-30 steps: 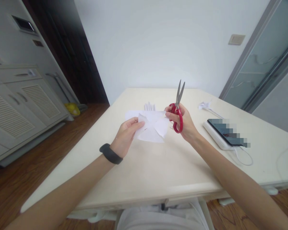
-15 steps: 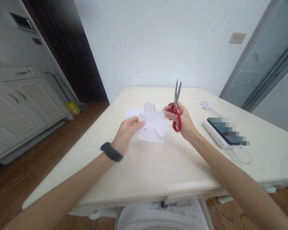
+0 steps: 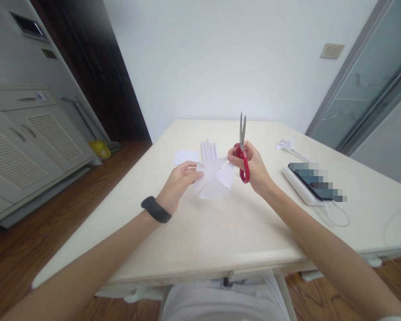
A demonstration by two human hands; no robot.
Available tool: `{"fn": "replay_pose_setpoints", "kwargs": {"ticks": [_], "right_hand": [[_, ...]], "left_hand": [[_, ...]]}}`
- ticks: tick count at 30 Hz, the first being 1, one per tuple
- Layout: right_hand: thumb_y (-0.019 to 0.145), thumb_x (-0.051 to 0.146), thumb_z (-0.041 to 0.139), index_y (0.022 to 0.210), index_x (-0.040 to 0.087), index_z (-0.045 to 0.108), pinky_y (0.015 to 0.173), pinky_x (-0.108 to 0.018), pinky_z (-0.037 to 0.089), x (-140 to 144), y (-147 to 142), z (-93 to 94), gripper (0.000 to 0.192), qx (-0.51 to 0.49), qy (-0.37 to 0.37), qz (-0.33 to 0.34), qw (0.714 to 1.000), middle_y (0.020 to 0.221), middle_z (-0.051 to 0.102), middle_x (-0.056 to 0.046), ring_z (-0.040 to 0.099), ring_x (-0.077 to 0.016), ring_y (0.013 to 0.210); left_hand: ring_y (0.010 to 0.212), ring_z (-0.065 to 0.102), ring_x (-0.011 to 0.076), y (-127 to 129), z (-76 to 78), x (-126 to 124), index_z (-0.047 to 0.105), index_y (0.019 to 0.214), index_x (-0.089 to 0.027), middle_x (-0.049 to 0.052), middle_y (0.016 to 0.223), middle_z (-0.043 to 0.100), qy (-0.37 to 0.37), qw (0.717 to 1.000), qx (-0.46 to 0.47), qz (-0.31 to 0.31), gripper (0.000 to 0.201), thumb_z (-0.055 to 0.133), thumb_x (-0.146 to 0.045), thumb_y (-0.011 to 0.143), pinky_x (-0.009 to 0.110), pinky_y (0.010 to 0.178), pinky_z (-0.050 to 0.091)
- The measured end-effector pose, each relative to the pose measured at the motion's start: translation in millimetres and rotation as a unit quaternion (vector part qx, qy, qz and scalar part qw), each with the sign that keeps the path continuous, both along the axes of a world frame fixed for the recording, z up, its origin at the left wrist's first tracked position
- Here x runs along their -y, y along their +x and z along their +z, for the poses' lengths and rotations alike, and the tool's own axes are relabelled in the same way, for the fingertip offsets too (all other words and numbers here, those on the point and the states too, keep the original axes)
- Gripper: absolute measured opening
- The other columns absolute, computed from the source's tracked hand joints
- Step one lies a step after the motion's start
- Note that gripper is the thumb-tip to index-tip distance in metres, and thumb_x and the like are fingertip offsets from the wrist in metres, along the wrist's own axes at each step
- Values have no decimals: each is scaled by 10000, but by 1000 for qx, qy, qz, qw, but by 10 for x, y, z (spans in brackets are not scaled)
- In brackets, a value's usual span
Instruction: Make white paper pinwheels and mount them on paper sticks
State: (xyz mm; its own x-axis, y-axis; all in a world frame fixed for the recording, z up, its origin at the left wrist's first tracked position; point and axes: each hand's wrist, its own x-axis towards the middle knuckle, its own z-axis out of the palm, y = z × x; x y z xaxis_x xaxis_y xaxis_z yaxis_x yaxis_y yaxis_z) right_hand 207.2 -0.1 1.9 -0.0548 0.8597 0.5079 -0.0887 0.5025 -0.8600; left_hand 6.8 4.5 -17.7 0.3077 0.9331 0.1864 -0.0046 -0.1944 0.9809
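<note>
Two hands, fingers pinching paper over cream table; white wall, wooden floor.

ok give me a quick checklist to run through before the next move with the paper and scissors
1. Left hand has the cut paper: ok, it grips the left side.
2. Right hand has the paper too: ok, it pinches the upper right corner while holding the red-handled scissors.
3. Blades pointing away from the paper: ok, they point up toward the wall.
4. Scissors fully shut: not ok, the tips stand slightly apart.
5. Cuts even in length: cannot tell, too small and pale.
6. Paper rolls in view: ok, just beyond the cut paper.
</note>
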Motion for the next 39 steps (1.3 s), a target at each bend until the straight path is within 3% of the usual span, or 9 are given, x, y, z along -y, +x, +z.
{"fn": "replay_pose_setpoints", "kwargs": {"ticks": [4, 8, 14, 19, 25, 31, 35, 39], "right_hand": [[725, 174, 604, 785, 215, 393, 595, -242, 387, 28, -7, 11, 224, 38, -4, 34, 999, 759, 565, 32, 493, -96, 657], [704, 178, 633, 790, 210, 399, 632, -257, 413, 59, -39, -6, 251, 76, -34, 84, 993, 785, 580, 17, 524, -110, 702], [677, 216, 685, 810, 219, 415, 647, -284, 433, 102, -125, -58, 301, 99, -47, 132, 985, 748, 570, 28, 523, -117, 674], [670, 258, 700, 808, 224, 417, 629, -282, 425, 142, -154, -37, 317, 110, -38, 103, 988, 742, 572, 26, 507, -117, 648], [688, 252, 680, 801, 222, 392, 644, -275, 413, 165, -157, 1, 311, 77, -19, 123, 989, 777, 567, 21, 516, -119, 692], [713, 252, 624, 802, 226, 390, 645, -285, 411, 130, -115, -12, 252, 133, -21, 60, 989, 777, 538, 25, 494, -124, 689], [700, 225, 601, 803, 224, 409, 604, -274, 359, 140, -95, -26, 218, 271, 37, -26, 962, 745, 490, 32, 429, -123, 644], [695, 186, 564, 815, 220, 398, 621, -282, 370, 140, -101, -64, 208, 316, 90, -48, 943, 798, 486, 7, 443, -143, 693]], "left_hand": [[1041, 531, 198, -35, 5, -34, 581, 994, -210, 46, 1077, 600, 65, 996, -22, 57, 237, 554, -321, 786, 312, 853, 402], [1098, 504, 205, -24, 82, 8, 587, 978, -194, 61, 1113, 589, 148, 984, -54, 84, 212, 532, -298, 801, 343, 940, 368], [961, 576, 206, 72, 158, 124, 626, 870, -177, 62, 967, 635, 152, 982, -111, -31, 191, 579, -333, 770, 350, 889, 426], [922, 583, 202, 81, 130, 133, 644, 806, -179, 48, 907, 652, 179, 976, -116, -28, 164, 609, -328, 746, 365, 914, 414], [838, 596, 188, 81, 131, 136, 632, 748, -171, 38, 815, 645, 174, 981, -83, -13, 157, 614, -327, 750, 327, 851, 441], [808, 597, 175, 63, 164, 141, 616, 740, -170, 36, 804, 637, 131, 991, -30, -5, 137, 653, -300, 722, 295, 778, 460], [812, 605, 182, 60, 162, 137, 617, 772, -177, 44, 850, 653, 97, 995, 6, 3, 153, 670, -303, 703, 295, 751, 463], [797, 611, 177, 56, 165, 132, 618, 796, -197, 33, 883, 658, 72, 997, 38, 3, 124, 655, -282, 713, 269, 686, 461]]}}
